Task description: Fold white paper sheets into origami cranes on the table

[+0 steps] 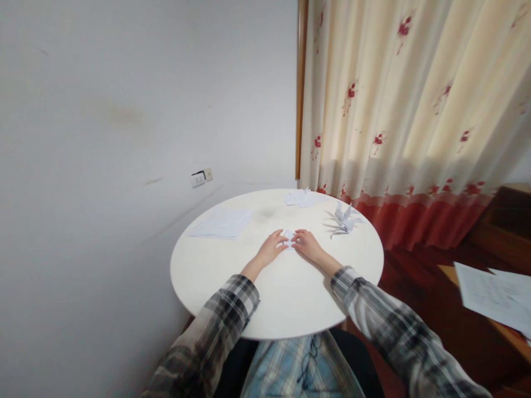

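Observation:
A small piece of folded white paper [289, 239] lies on the round white table [290, 298], between my two hands. My left hand [270, 249] has its thumb and fingers closed on the paper's left edge. From the other side, my right hand [307, 244] pinches the right edge with curled fingers. The fingertips cover both sides of the paper, so only its middle strip shows. Finer creases are too small to make out.
Folded paper cranes [343, 220] stand at the table's right. Flat white sheets [222, 223] lie at the left, and paper scraps [299, 198] at the back. A wall with a socket [198, 179] borders the left; a curtain [398, 121] hangs behind. Printed papers [489, 293] rest at far right.

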A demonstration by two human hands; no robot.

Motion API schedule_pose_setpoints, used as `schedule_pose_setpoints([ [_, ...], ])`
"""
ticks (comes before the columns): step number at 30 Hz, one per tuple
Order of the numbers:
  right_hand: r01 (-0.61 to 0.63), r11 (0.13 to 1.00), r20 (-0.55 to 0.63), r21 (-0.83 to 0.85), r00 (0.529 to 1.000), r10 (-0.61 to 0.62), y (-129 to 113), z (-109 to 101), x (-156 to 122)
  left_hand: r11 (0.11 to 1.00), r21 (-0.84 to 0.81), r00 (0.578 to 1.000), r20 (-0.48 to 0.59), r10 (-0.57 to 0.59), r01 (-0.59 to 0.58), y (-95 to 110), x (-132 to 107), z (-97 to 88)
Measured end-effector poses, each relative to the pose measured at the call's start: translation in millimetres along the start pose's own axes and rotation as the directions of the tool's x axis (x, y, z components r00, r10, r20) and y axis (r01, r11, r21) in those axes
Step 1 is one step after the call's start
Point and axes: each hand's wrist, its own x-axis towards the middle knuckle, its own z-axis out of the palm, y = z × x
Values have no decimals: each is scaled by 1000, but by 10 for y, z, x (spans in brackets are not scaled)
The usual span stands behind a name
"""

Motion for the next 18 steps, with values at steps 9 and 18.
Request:
schedule_pose_setpoints([
  [9, -7, 999, 65, -42, 998, 9, -12, -8, -20, 999, -16, 997, 61, -40, 41, 73, -15, -16],
  [18, 18, 999, 50, -38, 999, -17, -83, -43, -23, 1000, 25, 999, 49, 9, -10, 100, -15, -47],
])
